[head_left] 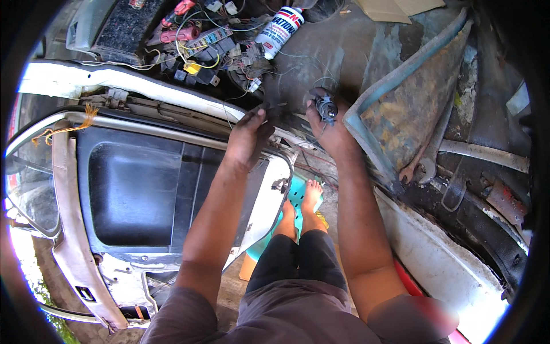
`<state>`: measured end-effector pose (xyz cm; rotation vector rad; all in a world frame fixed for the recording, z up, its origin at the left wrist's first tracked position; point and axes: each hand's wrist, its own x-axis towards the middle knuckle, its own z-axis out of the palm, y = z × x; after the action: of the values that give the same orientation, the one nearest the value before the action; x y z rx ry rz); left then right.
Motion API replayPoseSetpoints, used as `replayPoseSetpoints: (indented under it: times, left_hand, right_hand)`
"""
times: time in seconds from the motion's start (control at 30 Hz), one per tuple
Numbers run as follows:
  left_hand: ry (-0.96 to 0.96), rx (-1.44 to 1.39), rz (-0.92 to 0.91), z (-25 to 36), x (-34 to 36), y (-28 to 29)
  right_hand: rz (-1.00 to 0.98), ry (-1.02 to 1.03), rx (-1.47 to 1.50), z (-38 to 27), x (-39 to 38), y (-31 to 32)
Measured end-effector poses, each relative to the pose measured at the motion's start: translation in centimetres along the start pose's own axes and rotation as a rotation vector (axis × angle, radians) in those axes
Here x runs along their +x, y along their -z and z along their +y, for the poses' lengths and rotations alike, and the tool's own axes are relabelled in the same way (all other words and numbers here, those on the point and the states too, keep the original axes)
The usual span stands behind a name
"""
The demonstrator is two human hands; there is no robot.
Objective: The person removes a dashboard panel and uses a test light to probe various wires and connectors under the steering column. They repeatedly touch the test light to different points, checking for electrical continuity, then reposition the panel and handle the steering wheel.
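Note:
My right hand (pixel 331 127) is wrapped round a small dark cylindrical part (pixel 326 106) with a shiny metal ring on its end; its exact kind is unclear. Level with it, a short gap to the left, my left hand (pixel 247 136) has its thumb and fingers pressed together. Whatever those fingers pinch is lost against the dark background. Thin wires (pixel 295 69) run above both hands toward a tangle of wiring, connectors and a fuse block (pixel 209 49) beyond my left hand.
A white spray can (pixel 279 33) lies by the wiring. To the left hangs an open vehicle door (pixel 134 195). On the right are a worn blue-edged panel (pixel 409 92), wrenches (pixel 427 166) and a white sill (pixel 435 241). My bare feet (pixel 312 195) stand on a turquoise plastic surface (pixel 297 189).

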<state>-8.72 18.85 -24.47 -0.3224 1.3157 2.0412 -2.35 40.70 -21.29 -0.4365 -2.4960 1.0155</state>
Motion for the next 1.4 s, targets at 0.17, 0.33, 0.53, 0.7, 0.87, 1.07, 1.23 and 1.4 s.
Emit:
replayPoseSetpoints:
  times: [0.17,0.33,0.53,0.7,0.87,1.07,1.23,1.4]
  left_hand:
    - [-0.133,0.698,-0.013,5.0,-4.8,0.4]
    - [-0.516,1.15,-0.027,8.7,-3.8,-0.5]
    - [-0.448,1.058,0.022,11.9,0.8,0.6]
    - [-0.479,0.85,0.054,12.8,0.1,2.5]
    - [-0.418,1.248,0.212,14.7,-2.7,3.0]
    - [-0.842,1.337,0.396,17.5,-3.5,2.5]
    - [-1.003,1.324,0.421,19.4,-0.3,2.1]
    - [-1.085,1.238,0.484,18.6,1.0,2.9]
  right_hand:
    - [0.016,0.017,-0.007,-0.3,-0.1,0.0]
    - [-0.124,-0.127,0.123,-0.3,0.1,0.5]
    - [-0.125,-0.019,0.131,-0.6,0.3,1.0]
    - [-0.195,-0.131,0.206,-0.1,0.0,1.1]
    - [-0.143,-0.045,0.252,0.5,-0.1,0.7]
    - [0.08,0.161,0.563,-4.0,-1.5,-2.2]
    - [0.064,0.233,0.514,-11.0,1.2,-4.9]
    - [0.193,0.355,0.687,-15.3,5.2,-9.5]
